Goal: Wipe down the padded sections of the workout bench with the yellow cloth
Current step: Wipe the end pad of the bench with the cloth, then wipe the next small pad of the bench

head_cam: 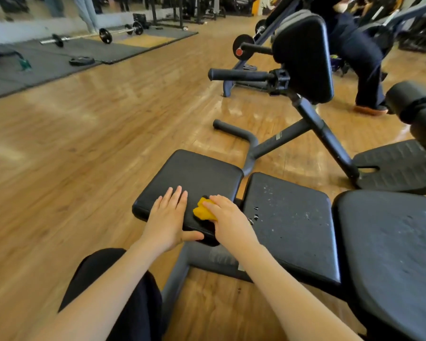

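The black workout bench has three padded sections in a row: a left pad [194, 173], a worn, speckled middle pad [290, 217] and a right pad [394, 247]. My left hand [167, 217] lies flat on the near edge of the left pad, fingers spread, thumb hooked over the front edge. My right hand [229, 220] presses a bunched yellow cloth [203, 210] onto the same pad, near its right side. Most of the cloth is hidden under my fingers.
A tilted bench [303, 57] with a black pad and handle bars stands behind on the wooden floor. Another person [362, 52] in dark trousers stands at the back right. A barbell [94, 36] lies on dark mats at the far left. My dark-clad knee [123, 291] is below.
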The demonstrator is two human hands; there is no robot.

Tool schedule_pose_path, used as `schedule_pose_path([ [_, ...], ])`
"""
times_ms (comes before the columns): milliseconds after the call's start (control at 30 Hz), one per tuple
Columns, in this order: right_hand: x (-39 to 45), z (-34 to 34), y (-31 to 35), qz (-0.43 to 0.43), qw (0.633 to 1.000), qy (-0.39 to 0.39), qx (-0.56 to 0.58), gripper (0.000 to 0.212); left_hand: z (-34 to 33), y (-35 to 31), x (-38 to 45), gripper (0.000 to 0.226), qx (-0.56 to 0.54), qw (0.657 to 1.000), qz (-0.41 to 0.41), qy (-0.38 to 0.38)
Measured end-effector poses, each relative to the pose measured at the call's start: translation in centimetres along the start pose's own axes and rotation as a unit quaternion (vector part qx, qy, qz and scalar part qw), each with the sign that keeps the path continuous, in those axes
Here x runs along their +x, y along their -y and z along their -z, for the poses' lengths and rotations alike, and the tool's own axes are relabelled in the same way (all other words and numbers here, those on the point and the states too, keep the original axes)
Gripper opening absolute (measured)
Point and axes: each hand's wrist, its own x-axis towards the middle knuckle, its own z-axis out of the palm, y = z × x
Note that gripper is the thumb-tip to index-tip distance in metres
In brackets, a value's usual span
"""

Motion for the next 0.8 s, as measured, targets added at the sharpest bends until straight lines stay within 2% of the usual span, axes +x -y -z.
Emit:
schedule_pose_path([
  [133, -3.3, 2.0, -1.8, -0.013, 0.998, -0.04, 0.049, 0.047, 0.8, -0.8, -0.9, 0.103, -0.013, 0.999, 0.009, 0.034],
  [267, -5.4, 5.1, -5.1, -0.035, 0.994, -0.086, 0.058, 0.044, 0.6, -4.5, -2.4, 0.082, -0.029, 0.999, -0.04, -0.011],
  [333, -5.6, 6.6, -7.1, -0.059, 0.992, -0.099, 0.044, 0.043, 0.3, -6.5, -2.4, 0.085, -0.018, 0.997, -0.071, -0.027],
  [433, -4.3, 8.1, -9.9, -0.083, 0.989, -0.119, 0.033, 0.04, -0.2, -7.3, -1.5, 0.104, 0.01, 0.994, -0.104, -0.003],
  [567, -0.2, 8.0, -12.6, -0.093, 0.993, -0.076, -0.018, 0.041, -1.4, -6.9, -1.1, 0.12, 0.039, 0.99, -0.128, -0.037],
  [700, 4.1, 7.2, -13.7, -0.094, 0.995, -0.009, -0.042, 0.041, -2.3, -6.7, -0.9, 0.113, 0.035, 0.99, -0.123, -0.066],
  [800, 5.7, 6.5, -14.3, -0.098, 0.995, 0.033, -0.011, 0.043, -3.3, -6.4, -0.4, 0.107, 0.023, 0.989, -0.122, -0.075],
])
